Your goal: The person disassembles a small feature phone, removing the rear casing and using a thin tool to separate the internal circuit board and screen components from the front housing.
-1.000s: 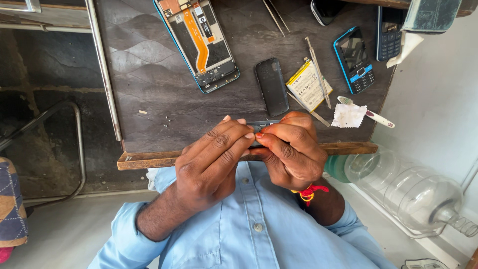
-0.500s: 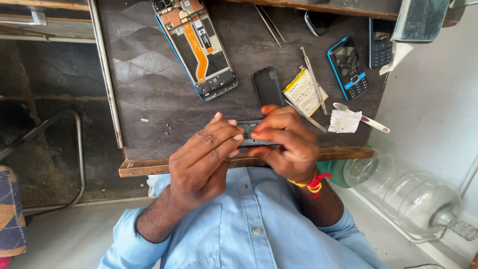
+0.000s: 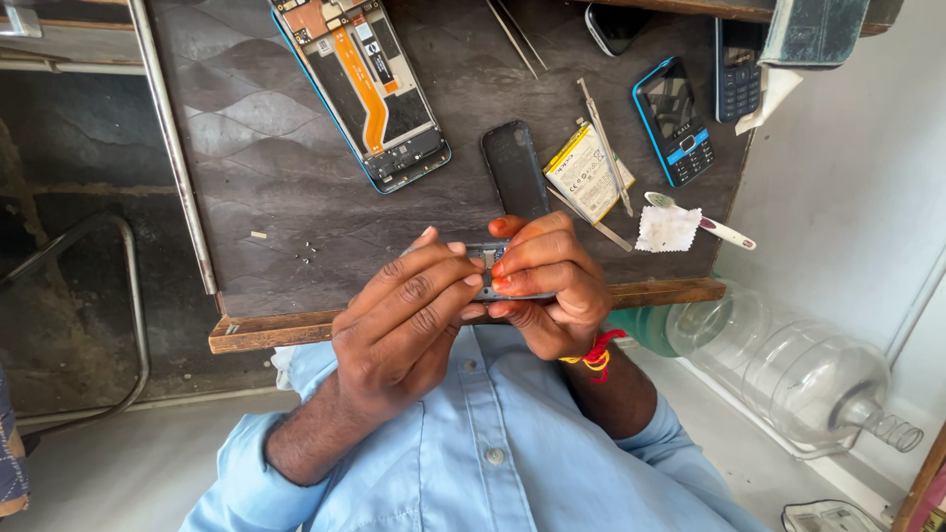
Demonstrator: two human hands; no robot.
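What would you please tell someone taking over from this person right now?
Left hand and right hand: both pinch a small grey phone part at the bench's near edge.
On the bench: opened phone, black back cover, yellow battery, tweezers, toothbrush, white wipe, blue keypad phone.
Done: one phone lies open.
Left: the part is not yet set down.

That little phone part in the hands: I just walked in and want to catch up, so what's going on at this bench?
A person in a light blue shirt holds a small dark phone part in both hands over the near edge of the wooden bench. The left hand and right hand pinch it between their fingers. On the bench lie an opened smartphone with its insides exposed, a dark back cover, a yellow battery, tweezers, a blue keypad phone and a toothbrush.
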